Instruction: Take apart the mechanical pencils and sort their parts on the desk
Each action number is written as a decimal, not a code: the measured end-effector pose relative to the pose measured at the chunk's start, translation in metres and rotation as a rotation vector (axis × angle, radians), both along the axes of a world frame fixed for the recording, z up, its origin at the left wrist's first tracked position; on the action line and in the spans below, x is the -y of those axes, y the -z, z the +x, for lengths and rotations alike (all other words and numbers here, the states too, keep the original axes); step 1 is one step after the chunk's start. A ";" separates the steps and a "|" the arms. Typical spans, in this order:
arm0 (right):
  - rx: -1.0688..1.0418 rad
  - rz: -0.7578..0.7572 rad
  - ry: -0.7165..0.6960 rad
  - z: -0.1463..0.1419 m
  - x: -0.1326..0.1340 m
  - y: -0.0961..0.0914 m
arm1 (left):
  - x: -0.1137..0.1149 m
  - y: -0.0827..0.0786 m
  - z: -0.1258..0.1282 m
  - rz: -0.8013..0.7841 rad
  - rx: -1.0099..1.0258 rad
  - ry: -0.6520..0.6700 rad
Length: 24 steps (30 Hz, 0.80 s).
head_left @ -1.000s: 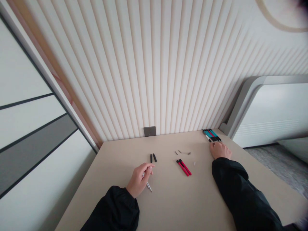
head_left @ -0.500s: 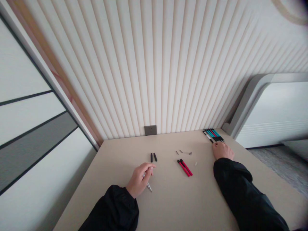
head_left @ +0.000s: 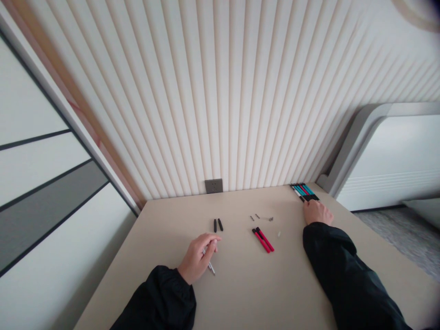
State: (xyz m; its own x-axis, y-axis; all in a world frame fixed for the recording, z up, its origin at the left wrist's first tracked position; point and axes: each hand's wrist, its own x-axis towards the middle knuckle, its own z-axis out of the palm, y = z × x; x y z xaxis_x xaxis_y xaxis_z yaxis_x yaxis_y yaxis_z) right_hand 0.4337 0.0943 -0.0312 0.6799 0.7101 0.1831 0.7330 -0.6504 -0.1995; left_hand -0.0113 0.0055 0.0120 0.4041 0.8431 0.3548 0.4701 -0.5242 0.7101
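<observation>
My left hand [head_left: 198, 255] rests on the beige table [head_left: 240, 284] with its fingers pinched round thin silver pen parts [head_left: 209, 265] that stick out below it. Two short black pen pieces [head_left: 217, 225] lie just beyond its fingertips. My right hand [head_left: 316, 212] reaches to the far right, fingers curled and touching the near end of a row of several teal, red and black pens [head_left: 304, 191]. Whether it grips one I cannot see. Two red pen barrels [head_left: 263, 239] lie between my hands, with small metal bits [head_left: 263, 217] and a tiny white piece [head_left: 278, 233] behind them.
A ribbed cream wall with a grey socket [head_left: 213, 185] stands right behind the table. A white cabinet [head_left: 392, 156] is at the right, a panelled wardrobe [head_left: 41, 183] at the left. Grey carpet [head_left: 405, 233] shows past the table's right edge.
My right hand has crept slightly nearer the row of pens. My left hand keeps its hold on the silver parts; the view shifted a little.
</observation>
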 end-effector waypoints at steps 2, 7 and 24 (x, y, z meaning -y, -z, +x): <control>0.002 0.001 0.002 0.000 0.000 0.000 | 0.000 0.000 0.000 -0.001 -0.005 0.000; 0.009 0.004 0.008 -0.002 0.001 -0.001 | 0.000 0.000 -0.001 0.003 -0.008 0.004; 0.014 0.003 0.010 -0.002 0.003 -0.002 | 0.000 0.001 -0.005 0.121 -0.108 0.039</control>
